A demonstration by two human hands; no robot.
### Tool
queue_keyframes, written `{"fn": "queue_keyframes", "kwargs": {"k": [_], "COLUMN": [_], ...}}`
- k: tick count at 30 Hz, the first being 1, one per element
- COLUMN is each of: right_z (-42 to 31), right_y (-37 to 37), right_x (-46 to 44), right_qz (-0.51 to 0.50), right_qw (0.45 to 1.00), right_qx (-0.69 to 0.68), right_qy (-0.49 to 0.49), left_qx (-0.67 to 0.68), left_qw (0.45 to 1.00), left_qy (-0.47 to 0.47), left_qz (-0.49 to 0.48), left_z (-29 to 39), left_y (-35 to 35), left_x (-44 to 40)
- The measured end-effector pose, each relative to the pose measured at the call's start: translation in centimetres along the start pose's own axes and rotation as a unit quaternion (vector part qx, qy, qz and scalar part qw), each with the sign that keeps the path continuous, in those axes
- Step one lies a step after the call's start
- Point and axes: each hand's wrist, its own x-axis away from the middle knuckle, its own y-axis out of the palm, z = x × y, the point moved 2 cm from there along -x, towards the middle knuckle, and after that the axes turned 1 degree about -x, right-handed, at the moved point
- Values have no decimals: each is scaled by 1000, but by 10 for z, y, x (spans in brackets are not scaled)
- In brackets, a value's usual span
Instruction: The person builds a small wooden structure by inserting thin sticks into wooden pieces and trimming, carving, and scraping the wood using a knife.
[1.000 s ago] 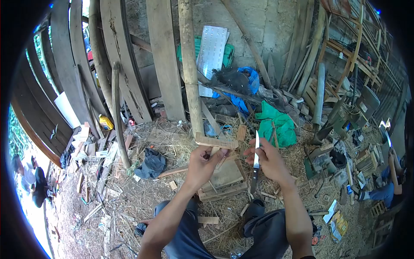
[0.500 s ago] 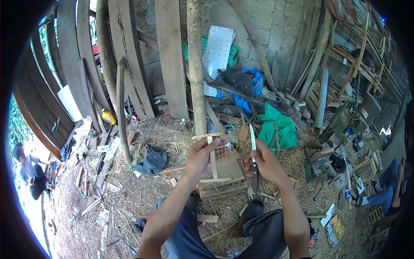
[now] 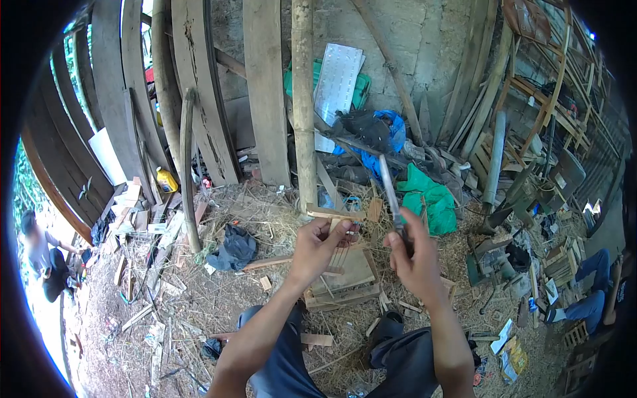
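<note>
In my left hand (image 3: 318,251) is a small wooden frame (image 3: 335,214), its top bar level and its thin middle strip pinched between thumb and fingers. My right hand (image 3: 413,255) is wrapped round the dark handle of a knife (image 3: 389,184), whose blade points up and slightly left, apart from the wood. Below both hands sits a low wooden block or stool (image 3: 345,282) on the littered ground, between my feet and the upright pole.
A bamboo pole (image 3: 304,106) stands just ahead. Beyond lie a green plastic sheet (image 3: 428,199) and blue plastic (image 3: 397,129). A black bag (image 3: 235,247) lies left. One person (image 3: 45,255) is at far left; another person's legs (image 3: 590,292) show at right.
The wooden frame has turned in my left hand, so its lower bar shows less. My right hand has raised the knife, which now leans left and looks slightly blurred.
</note>
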Motion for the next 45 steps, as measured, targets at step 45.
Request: {"fn": "queue_keyframes", "kwargs": {"k": [45], "right_z": [9], "right_y": [36], "right_x": [15], "right_qz": [-84], "right_qw": [904], "right_qx": [419], "right_qy": [-21], "left_qx": [-333], "left_qw": [934], "left_qy": [132], "left_qz": [16], "left_z": [-3], "left_y": [-7], "left_x": [-6]}}
